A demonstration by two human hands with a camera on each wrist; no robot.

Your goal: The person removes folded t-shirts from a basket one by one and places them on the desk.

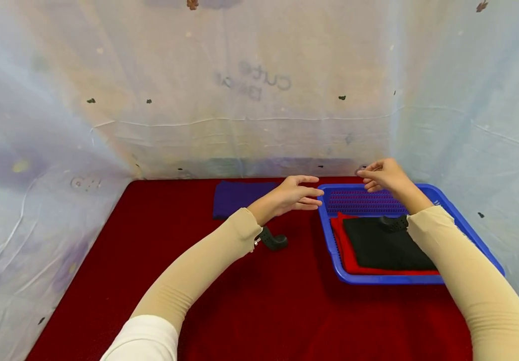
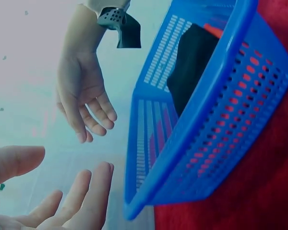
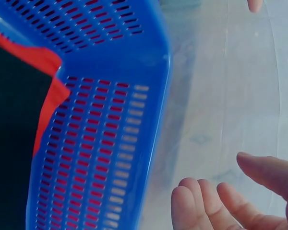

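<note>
In the head view my left hand [image 1: 293, 195] is by the left rim of a blue plastic basket [image 1: 399, 280], its fingers spread and nothing in them. My right hand [image 1: 387, 178] hovers over the basket's back side with fingers loosely bent. No item shows in its grasp; in the right wrist view the right hand's thumb [image 3: 266, 172] stands apart from its fingers. Inside the basket, a folded black cloth [image 1: 385, 245] lies on top of a red cloth [image 1: 347, 250]. Left of the left hand, a folded dark blue cloth [image 1: 239, 198] lies at the table's back edge, partly behind that hand.
A dark red cover [image 1: 259, 311] spreads under everything. Pale, patterned plastic sheeting [image 1: 241, 135] hangs close behind the table and along both sides. Each wrist carries a black camera mount, such as the left one [image 1: 274, 240]. The basket has slotted walls [image 3: 91, 143].
</note>
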